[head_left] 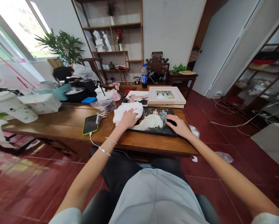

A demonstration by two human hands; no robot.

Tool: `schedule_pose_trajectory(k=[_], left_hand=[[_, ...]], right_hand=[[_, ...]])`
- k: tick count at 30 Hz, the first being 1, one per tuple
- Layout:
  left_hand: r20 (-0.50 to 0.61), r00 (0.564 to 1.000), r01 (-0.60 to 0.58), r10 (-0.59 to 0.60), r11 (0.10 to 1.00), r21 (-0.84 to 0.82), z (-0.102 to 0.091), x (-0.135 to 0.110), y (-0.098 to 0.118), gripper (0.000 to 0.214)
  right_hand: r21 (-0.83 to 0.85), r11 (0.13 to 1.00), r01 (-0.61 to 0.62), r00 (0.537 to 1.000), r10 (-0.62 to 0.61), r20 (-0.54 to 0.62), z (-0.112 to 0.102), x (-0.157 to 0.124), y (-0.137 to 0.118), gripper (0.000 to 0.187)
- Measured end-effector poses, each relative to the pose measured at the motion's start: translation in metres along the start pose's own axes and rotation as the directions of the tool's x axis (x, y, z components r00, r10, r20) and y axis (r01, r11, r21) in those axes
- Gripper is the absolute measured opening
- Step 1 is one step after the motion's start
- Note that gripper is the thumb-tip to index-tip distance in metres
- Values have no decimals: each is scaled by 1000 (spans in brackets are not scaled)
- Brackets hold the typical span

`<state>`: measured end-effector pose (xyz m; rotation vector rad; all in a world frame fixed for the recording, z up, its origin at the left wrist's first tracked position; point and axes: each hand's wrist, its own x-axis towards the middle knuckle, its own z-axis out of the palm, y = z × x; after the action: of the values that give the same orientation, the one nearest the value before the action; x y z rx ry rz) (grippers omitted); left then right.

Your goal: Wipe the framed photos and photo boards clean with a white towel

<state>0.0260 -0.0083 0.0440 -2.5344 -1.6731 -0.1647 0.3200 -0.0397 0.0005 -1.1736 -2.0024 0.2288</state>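
Note:
A dark photo print [156, 122] of a couple lies flat on the wooden table [67, 119] in front of me. My left hand [128, 119] presses a white cloth [127, 110] against the print's left edge, fingers curled over the cloth. My right hand [178, 124] lies flat on the print's right side, fingers spread. Behind the print sits a light wooden picture frame [166, 95] with a small photo in it, and next to that another photo [136, 98].
A phone in a green case [90, 123] lies left of the cloth with a cable attached, beside a metal clip [101, 116]. Plastic containers [104, 99], a water bottle [144, 76], cups and boxes stand further back. Another person [70, 72] bends over at the far left. Shelves line the walls.

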Motion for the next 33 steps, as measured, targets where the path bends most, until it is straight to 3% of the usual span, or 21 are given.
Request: schedule_pose_trajectory(k=[8,12,17,20,24,28,33], left_hand=[[-34,999,16,-16,1000,-17,6,21,-11,39],[-82,996,34,-33,999,15,10,16,3,33],[-108,993,-41,47,997,59,0,-41,53,28],[-50,992,-111,115,992,63,-12,-82,83,26],[1,975,-224,224,974,28,-23,-109,97,23],[-2,973,-230,230,973,0,-24,-97,84,24],[-28,990,-140,141,990,29,-15,-44,48,29]], right_hand=[[-8,1000,24,1000,-24,5,-1,1,0,29],[-3,1000,14,1000,-14,5,0,0,1,30],[-6,1000,16,1000,-16,2,0,-1,0,30],[-4,1000,20,1000,-20,3,-1,-1,0,30],[4,1000,20,1000,-20,2,0,0,2,29],[5,1000,28,1000,-28,-1,0,0,3,29],[3,1000,22,1000,-22,13,0,0,4,30]])
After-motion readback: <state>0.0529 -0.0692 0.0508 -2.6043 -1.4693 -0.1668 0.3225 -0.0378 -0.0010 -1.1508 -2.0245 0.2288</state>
